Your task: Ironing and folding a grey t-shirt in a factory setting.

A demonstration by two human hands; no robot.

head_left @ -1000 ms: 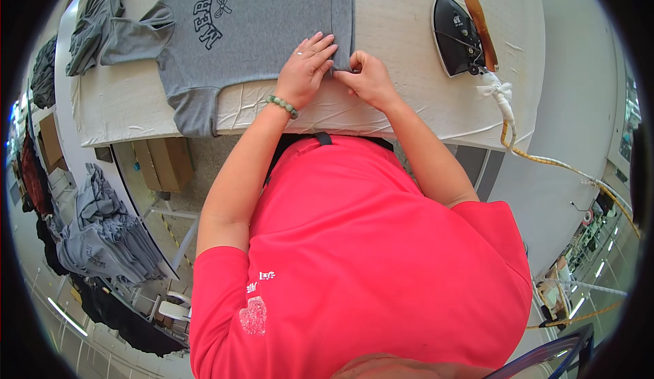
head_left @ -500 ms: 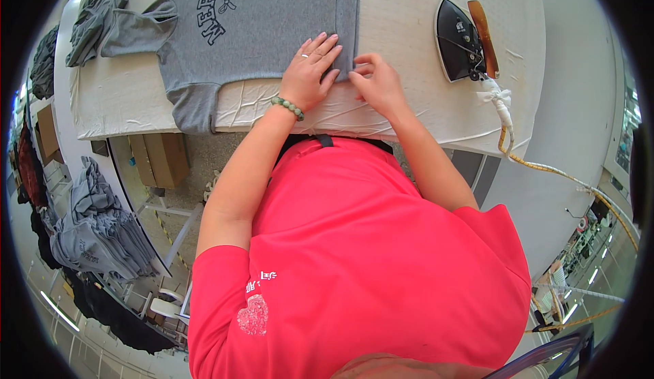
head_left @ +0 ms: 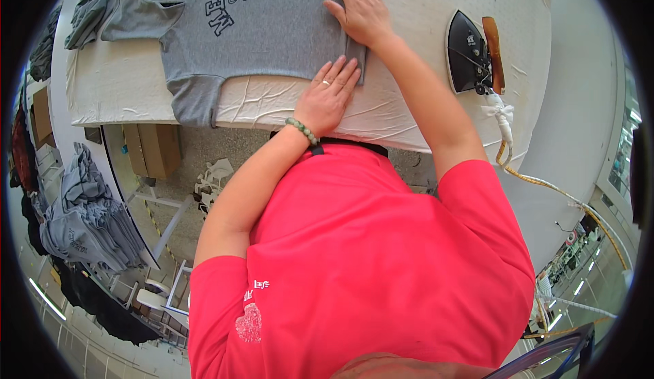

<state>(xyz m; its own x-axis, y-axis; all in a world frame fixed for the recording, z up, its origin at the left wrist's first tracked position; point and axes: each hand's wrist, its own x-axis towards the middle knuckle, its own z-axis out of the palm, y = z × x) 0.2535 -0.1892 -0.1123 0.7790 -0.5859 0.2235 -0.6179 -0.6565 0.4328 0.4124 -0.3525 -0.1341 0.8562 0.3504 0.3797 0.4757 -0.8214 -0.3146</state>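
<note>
A grey sweatshirt (head_left: 279, 31) with a dark printed front lies flat on the padded white ironing table (head_left: 409, 99), its hem toward the right. My left hand (head_left: 328, 96) rests with fingers stretched out on the near corner of the hem. Farther up the hem, my right hand (head_left: 361, 11) lies flat with its fingers spread on the cloth. Neither hand grips anything. To the right stands a black iron (head_left: 469, 53) with a wooden handle (head_left: 493, 55), apart from both hands.
A white-wrapped hose and cord (head_left: 545, 183) run from the iron over the table's edge. More grey garments (head_left: 92, 21) are bunched at the far left. Below left, a stack of grey sweatshirts (head_left: 88, 222) and a cardboard box (head_left: 155, 150) stand beside the table.
My right hand has moved from the near hem corner up along the hem and now lies flat, its fingers no longer bent. My left hand has shifted slightly right and nearer.
</note>
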